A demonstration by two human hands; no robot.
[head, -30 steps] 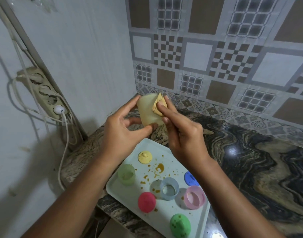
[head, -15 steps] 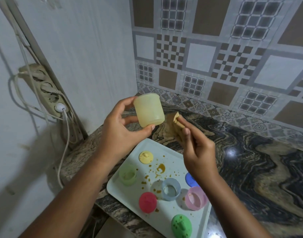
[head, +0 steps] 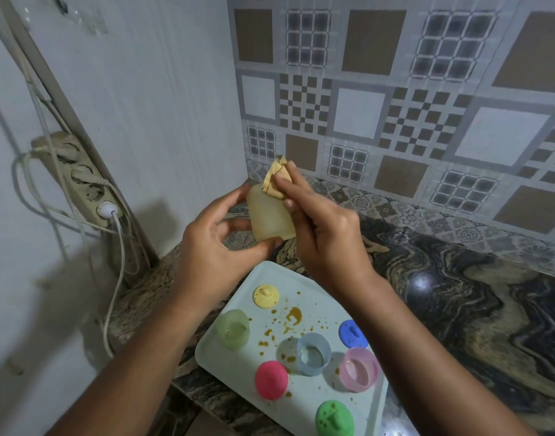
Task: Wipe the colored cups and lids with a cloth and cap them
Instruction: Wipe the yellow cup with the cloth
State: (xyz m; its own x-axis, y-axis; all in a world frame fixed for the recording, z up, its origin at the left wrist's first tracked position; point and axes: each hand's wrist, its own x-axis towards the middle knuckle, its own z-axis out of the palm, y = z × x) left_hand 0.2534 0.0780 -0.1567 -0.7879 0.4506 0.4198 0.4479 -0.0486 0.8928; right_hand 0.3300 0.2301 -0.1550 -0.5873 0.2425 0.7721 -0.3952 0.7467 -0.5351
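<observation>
You are gripping the pale yellow translucent plastic cup at mid-frame with your left hand, thumb and fingertips curling round it. You are holding it raised above the far corner of the pale rectangular tray. Your right hand is pinching the folded tan cloth and pressing it on the cup's upper end. With so light a fingertip hold, a hard rub risks twisting the cup loose and dropping it onto the open blue translucent cup below. The brown splashes on the tray are likely waiting to soil it again.
</observation>
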